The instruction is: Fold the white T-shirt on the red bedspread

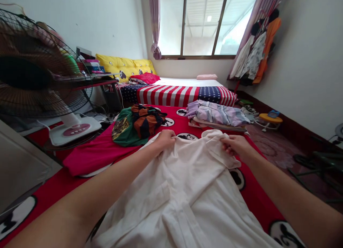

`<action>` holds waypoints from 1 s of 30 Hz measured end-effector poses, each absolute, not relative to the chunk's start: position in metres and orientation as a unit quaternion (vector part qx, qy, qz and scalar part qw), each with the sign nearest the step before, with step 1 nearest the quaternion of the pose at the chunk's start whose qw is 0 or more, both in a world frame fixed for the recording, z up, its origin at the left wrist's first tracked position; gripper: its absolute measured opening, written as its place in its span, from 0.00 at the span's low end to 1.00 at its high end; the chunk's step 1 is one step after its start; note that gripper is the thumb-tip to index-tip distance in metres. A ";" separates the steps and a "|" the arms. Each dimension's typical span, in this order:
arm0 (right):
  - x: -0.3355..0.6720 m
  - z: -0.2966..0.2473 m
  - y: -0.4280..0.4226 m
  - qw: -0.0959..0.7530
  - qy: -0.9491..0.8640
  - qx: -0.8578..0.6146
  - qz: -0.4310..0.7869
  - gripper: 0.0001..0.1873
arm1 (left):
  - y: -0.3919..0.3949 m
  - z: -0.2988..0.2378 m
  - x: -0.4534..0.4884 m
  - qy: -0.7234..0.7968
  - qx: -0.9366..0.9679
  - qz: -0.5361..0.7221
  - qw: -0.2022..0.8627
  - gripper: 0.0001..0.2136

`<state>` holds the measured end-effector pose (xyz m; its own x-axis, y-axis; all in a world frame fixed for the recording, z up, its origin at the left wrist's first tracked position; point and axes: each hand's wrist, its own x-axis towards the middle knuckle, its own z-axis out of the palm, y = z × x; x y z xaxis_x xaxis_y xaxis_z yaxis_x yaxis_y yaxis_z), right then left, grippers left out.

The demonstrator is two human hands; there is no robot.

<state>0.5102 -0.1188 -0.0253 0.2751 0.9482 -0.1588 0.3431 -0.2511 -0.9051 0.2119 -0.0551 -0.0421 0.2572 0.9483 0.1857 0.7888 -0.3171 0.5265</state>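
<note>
A white shirt [184,191] lies spread on a red blanket [93,153] with black-and-white cartoon prints, right in front of me. My left hand [166,138] pinches the shirt's far edge on the left side of the collar. My right hand [235,145] grips the cloth on the right side, by the collar fold. Both forearms stretch out over the garment.
A green and orange heap of clothes [136,124] lies beyond my left hand. A folded striped pile [215,114] sits beyond my right. A running fan [40,76] stands at the left. A flag-patterned bed [179,92], a window and hanging clothes [257,51] are behind.
</note>
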 end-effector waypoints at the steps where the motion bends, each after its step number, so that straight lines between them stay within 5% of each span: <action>1: 0.515 -0.017 -0.119 0.422 -0.449 -0.688 0.385 0.04 | -0.051 -0.036 0.209 0.567 0.765 0.263 0.158 0.09; 4: 0.520 -0.001 -0.113 0.537 -0.396 -0.633 0.392 0.02 | -0.034 -0.019 0.208 0.566 0.726 0.371 0.122 0.12; 8: 0.510 -0.010 -0.109 0.617 -0.418 -0.577 0.333 0.29 | -0.033 -0.016 0.216 0.488 0.756 0.427 0.094 0.23; 10: 0.508 -0.021 -0.119 0.588 -0.499 -0.584 0.253 0.37 | -0.049 -0.023 0.216 0.457 0.796 0.382 0.113 0.30; 15: 0.513 -0.038 -0.175 0.395 -0.684 -0.597 0.140 0.14 | -0.116 -0.040 0.193 0.409 0.841 0.241 0.259 0.30; 18: 0.509 -0.042 -0.203 0.304 -0.717 -0.597 0.193 0.15 | -0.148 -0.038 0.176 0.429 0.830 0.185 0.305 0.37; 24: 0.487 -0.044 -0.228 0.200 -0.772 -0.563 0.217 0.13 | -0.185 0.006 0.135 0.337 0.770 -0.007 0.542 0.17; 30: 0.516 -0.058 -0.224 0.172 -0.739 -0.650 0.049 0.13 | -0.216 0.023 0.102 0.286 0.715 -0.219 0.599 0.18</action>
